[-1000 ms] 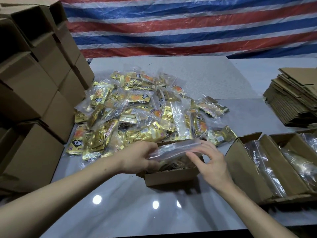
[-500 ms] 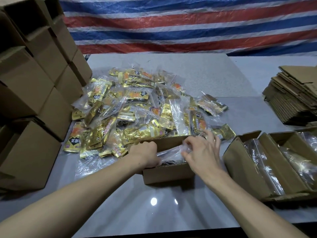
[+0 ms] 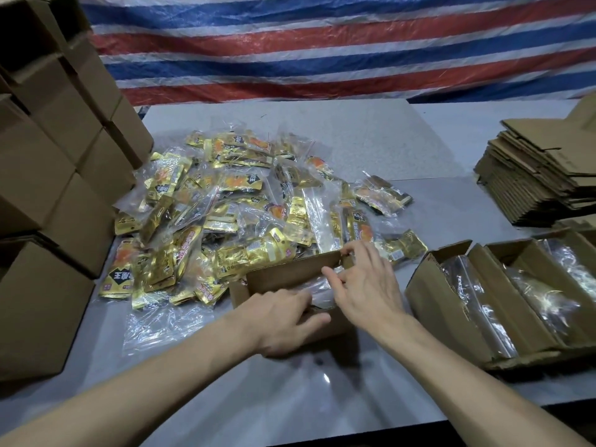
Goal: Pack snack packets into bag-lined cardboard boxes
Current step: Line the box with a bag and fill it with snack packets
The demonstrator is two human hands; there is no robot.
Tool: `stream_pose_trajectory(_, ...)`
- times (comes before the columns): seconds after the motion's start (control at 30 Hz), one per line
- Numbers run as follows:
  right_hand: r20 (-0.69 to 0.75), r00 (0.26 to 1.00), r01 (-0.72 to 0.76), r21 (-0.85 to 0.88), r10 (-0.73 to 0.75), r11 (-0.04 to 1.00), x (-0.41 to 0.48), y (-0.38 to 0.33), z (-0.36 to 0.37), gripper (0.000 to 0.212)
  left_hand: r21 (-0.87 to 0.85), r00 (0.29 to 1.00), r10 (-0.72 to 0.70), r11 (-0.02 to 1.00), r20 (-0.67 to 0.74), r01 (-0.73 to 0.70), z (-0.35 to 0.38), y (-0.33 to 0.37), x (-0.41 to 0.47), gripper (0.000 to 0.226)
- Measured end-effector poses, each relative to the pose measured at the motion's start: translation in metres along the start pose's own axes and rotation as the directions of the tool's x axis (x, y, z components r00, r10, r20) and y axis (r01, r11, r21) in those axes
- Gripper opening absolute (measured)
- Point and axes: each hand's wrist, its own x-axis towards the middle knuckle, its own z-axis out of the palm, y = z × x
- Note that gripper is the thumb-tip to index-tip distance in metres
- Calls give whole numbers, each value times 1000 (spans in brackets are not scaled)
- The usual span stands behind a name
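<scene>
The cardboard box (image 3: 290,274) stands open on the grey counter (image 3: 354,401), touching the near edge of the pile of gold snack packets (image 3: 242,214). A clear plastic bag liner (image 3: 320,291) sits inside it.

- Left hand (image 3: 283,321): grips the box's near wall, fingers curled over the rim.
- Right hand (image 3: 366,285): pinches the box's far right corner; whether the liner's rim is also in the pinch cannot be told.

Two bag-lined boxes (image 3: 477,295) stand just to the right. Beyond them lies a stack of flattened cartons (image 3: 541,185). Assembled cartons (image 3: 48,188) are stacked at the left.
</scene>
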Motion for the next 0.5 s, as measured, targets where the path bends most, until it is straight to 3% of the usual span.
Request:
stream_pose_trajectory(0.1,132,990,56,9,-57,998,-6,-4,-4,76,74,995,-36,997,96,28,1,-6,2,60)
stream_pose_trajectory(0.17,244,966,91,0,-89,996,-8,1,-12,91,92,996,-31,996,87,23,-4,-11,9,47)
stream_pose_trajectory(0.23,311,943,145,-76,-115,987,-11,6,-18,97,5,994,-27,1000,107,27,-10,-17,17,36)
stream_pose_trajectory(0.3,339,930,205,-155,-142,966,-15,11,-20,86,33,991,17,999,129,-22,-10,-21,21,35)
stream_pose_trajectory(0.37,338,925,227,-128,-173,966,-23,15,-21,67,136,994,88,986,59,-95,-10,-25,16,43)
stream_pose_trajectory(0.43,289,930,244,-17,-228,970,-34,20,-21,47,227,973,189,961,-133,-156,-4,-30,6,49)
stream_pose_trajectory(0.5,216,926,304,58,-309,951,-43,23,-22,27,284,898,254,946,-360,-154,2,-29,-6,43)
